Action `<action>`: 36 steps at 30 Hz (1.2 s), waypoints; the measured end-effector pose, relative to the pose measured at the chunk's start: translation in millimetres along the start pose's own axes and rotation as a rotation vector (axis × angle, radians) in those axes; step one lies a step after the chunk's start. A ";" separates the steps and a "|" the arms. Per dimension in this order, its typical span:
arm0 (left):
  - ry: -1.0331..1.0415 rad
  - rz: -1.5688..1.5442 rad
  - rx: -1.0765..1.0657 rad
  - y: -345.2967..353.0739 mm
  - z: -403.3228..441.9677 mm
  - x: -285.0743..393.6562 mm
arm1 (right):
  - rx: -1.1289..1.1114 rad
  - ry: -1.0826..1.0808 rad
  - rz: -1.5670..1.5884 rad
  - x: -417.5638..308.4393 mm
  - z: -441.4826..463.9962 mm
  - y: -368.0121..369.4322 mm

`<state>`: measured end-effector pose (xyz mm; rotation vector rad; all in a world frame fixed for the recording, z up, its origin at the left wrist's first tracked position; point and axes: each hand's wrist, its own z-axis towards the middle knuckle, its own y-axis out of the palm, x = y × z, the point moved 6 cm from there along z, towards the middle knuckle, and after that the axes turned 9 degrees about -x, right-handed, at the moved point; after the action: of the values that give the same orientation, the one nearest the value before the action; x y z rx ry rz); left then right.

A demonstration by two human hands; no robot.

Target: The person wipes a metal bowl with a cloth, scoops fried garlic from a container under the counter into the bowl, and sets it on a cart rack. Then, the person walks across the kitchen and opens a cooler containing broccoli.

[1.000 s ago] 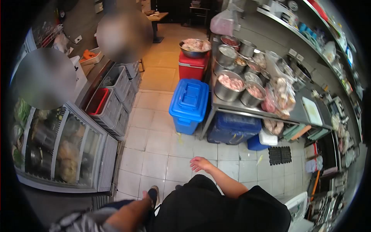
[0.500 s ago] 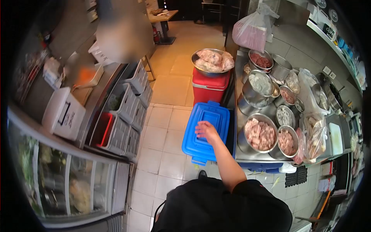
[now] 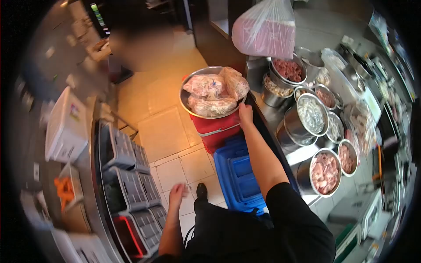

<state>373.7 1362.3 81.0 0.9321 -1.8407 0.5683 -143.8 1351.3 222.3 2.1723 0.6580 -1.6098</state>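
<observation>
A wide metal bowl (image 3: 184, 104) holds several plastic-wrapped packs of pale pink meat (image 3: 206, 85). It rests on a red cooler box (image 3: 215, 134). My right hand (image 3: 246, 115) is at the bowl's near right rim, closed on it, with the fingertips partly hidden. Below that forearm sits a blue lidded bin (image 3: 239, 173). Slightly blurred, my left hand (image 3: 178, 193) hangs above the floor tiles with loosely parted fingers and nothing in them.
Right, a steel counter (image 3: 268, 115) carries several metal pots of meat (image 3: 325, 172) and a hanging bag of pink contents (image 3: 265, 35). On the left are stacked grey crates (image 3: 133, 188), a white box (image 3: 68, 127) and a container of orange pieces (image 3: 65, 193).
My right hand has gone from above the blue bin forward to the bowl's rim. My left hand has come into view. The camera has moved closer to the bowl and turned.
</observation>
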 end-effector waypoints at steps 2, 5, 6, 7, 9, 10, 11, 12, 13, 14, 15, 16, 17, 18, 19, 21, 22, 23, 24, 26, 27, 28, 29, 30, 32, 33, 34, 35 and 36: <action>0.024 0.032 -0.158 0.6 88.5 85.8 | 0.196 -0.090 -0.259 0.5 33.5 -2.5; 0.082 0.038 -0.242 19.7 210.9 191.5 | 0.241 -0.073 -0.416 -1.3 40.1 0.2; 0.090 0.061 -0.266 34.3 240.2 231.8 | 0.217 -0.078 -0.407 6.9 49.1 1.2; 0.124 0.074 -0.272 50.4 259.6 268.0 | 0.233 -0.071 -0.394 18.6 58.3 -1.3; 0.152 0.179 -0.295 68.2 299.7 296.4 | 0.252 -0.050 -0.445 1.0 32.6 1.2; 0.074 0.158 -0.317 72.6 312.8 294.9 | 0.251 -0.026 -0.439 -4.6 18.3 4.8; -0.006 0.142 -0.336 74.7 322.8 291.3 | 0.261 0.013 -0.391 9.1 17.5 6.5; -0.016 0.156 -0.366 64.6 347.3 279.8 | 0.275 0.039 -0.362 2.3 -4.6 11.5; -0.071 0.083 -0.435 51.4 381.2 256.8 | 0.289 0.062 -0.333 -4.1 -29.6 17.1; -0.131 0.011 -0.500 45.2 398.9 240.0 | 0.310 0.037 -0.239 12.6 -36.9 20.7; -0.144 0.026 -0.524 40.8 397.7 232.6 | 0.327 0.009 -0.147 31.2 -45.6 21.3; -0.111 0.124 -0.505 31.2 394.4 227.9 | 0.348 -0.020 -0.093 28.4 -71.1 21.8; -0.074 0.220 -0.481 22.1 387.3 222.0 | 0.347 0.016 -0.079 30.2 -96.6 19.4; -0.016 0.152 -0.428 28.2 347.5 226.2 | 0.372 0.010 -0.048 56.5 -108.9 13.6; 0.043 0.085 -0.374 43.0 288.1 235.7 | 0.348 -0.049 0.035 70.5 -133.2 9.9; 0.167 -0.036 -0.446 55.2 210.1 231.9 | 0.358 -0.024 0.102 97.9 -194.5 -3.8; 0.161 0.070 -0.470 50.2 190.4 213.5 | 0.358 -0.013 0.153 123.0 -222.0 -11.0; 0.158 0.173 -0.488 47.8 174.1 197.3 | 0.405 0.044 0.278 142.0 -253.3 -16.4; 0.122 0.171 -0.508 54.4 153.7 186.3 | 0.445 0.116 0.326 155.6 -283.2 -22.9; 0.062 0.157 -0.549 81.2 117.6 168.3 | 0.487 0.180 0.433 197.5 -332.5 -40.7; 0.037 0.138 -0.572 97.6 107.0 158.2 | 0.522 0.179 0.440 212.8 -349.3 -53.1; 0.002 0.142 -0.618 108.0 105.9 134.5 | 0.562 0.185 0.453 225.6 -365.4 -63.4; -0.025 0.148 -0.671 127.0 107.3 119.3 | 0.565 0.182 0.453 229.6 -371.4 -75.3; -0.039 0.189 -0.676 142.5 107.3 104.6 | 0.613 0.213 0.508 236.6 -376.6 -88.8; 0.001 0.357 -0.731 186.6 111.6 97.2 | 0.677 0.274 0.577 252.0 -383.7 -116.1; 0.004 0.394 -0.745 209.7 113.6 97.6 | 0.703 0.202 0.597 258.1 -376.5 -131.9; 0.099 0.383 -0.760 230.5 128.4 83.5 | 0.724 0.156 0.602 272.3 -370.0 -151.3; 0.194 0.373 -0.774 250.2 143.5 69.8 | 0.745 0.111 0.608 282.8 -365.1 -167.1; 0.223 0.445 -0.788 272.5 149.2 77.3 | 0.778 0.078 0.622 280.6 -354.7 -178.4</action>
<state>54.9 1391.2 90.7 -0.0648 -1.8342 0.1521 105.3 1733.5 54.2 2.5618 -0.7109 -1.5536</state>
